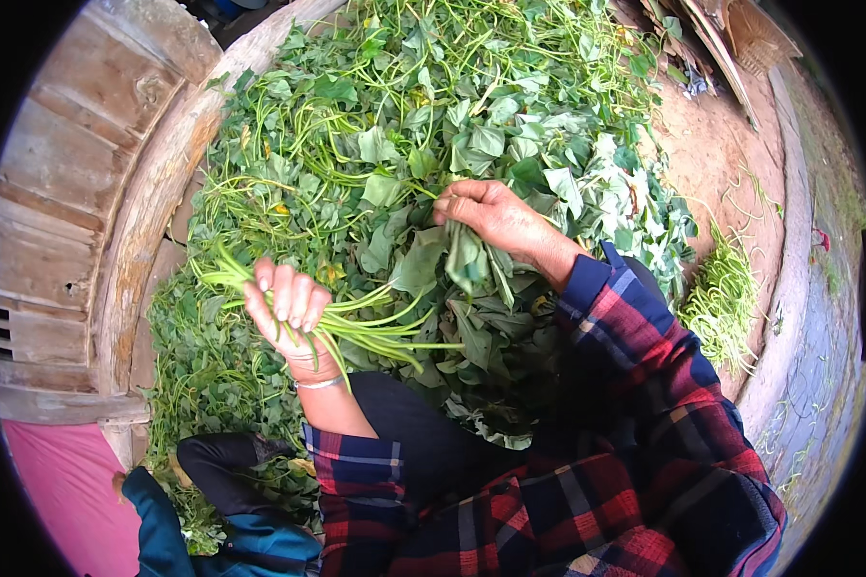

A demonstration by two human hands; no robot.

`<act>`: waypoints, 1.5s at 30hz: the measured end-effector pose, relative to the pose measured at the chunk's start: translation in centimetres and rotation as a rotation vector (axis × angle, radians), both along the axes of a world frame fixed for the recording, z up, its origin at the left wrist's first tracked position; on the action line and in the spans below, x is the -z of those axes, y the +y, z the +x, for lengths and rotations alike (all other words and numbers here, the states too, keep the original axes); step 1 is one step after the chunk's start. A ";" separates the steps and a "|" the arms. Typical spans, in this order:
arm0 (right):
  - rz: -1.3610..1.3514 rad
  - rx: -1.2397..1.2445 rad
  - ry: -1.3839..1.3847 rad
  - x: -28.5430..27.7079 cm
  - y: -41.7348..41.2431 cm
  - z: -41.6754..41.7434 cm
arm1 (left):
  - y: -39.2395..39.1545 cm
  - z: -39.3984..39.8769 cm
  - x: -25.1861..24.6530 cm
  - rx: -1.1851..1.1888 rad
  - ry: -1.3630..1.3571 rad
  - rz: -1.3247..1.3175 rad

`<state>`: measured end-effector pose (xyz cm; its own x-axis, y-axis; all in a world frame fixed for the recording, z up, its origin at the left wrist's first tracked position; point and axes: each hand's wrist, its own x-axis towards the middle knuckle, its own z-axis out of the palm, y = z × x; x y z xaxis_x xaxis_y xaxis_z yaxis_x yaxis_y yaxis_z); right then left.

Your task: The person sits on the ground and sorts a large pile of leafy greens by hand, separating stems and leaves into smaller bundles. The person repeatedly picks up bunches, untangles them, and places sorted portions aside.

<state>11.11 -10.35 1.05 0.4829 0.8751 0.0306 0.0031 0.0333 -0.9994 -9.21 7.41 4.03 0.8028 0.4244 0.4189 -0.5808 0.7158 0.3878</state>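
Note:
A bundle of long pale-green leaf stems [375, 328] is gripped in my left hand [292, 306], its ends sticking out on both sides of the fist. Up and to the right, my right hand [487, 213] pinches a stem between thumb and fingers. Drooping green leaves [469, 260] hang beneath that hand. Both hands are over a broad heap of leafy vines [332, 144], which look like sweet potato vines. Part of the heap in front of me lies in the shadow of my body.
At right, a pile of stripped stems [725, 303] rests on the earthen floor [707, 144]. A wooden plank wall [50, 195] and a log beam [144, 195] border the left. Another person in a teal sleeve [162, 519] sits at lower left, near a pink cloth [72, 490].

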 end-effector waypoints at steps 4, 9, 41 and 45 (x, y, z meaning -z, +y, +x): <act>0.183 -0.040 -0.135 -0.4 0.2 -1.9 | -1.7 1.7 1.3 -0.114 0.386 0.114; 0.221 -0.099 -0.635 -0.3 0.6 -3.6 | -3.8 2.7 0.8 -0.044 0.598 0.137; -0.132 0.094 0.085 -0.7 -0.7 1.2 | -4.2 2.6 0.8 -0.234 0.428 0.140; -0.013 -0.248 -0.316 0.3 0.2 -2.3 | -4.0 2.9 1.0 -0.125 0.323 0.057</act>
<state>8.79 -10.18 0.74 0.2256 0.9653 0.1316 0.3036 0.0587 -0.9510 -6.27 3.36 2.99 0.8410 0.5108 0.1781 -0.5035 0.6187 0.6030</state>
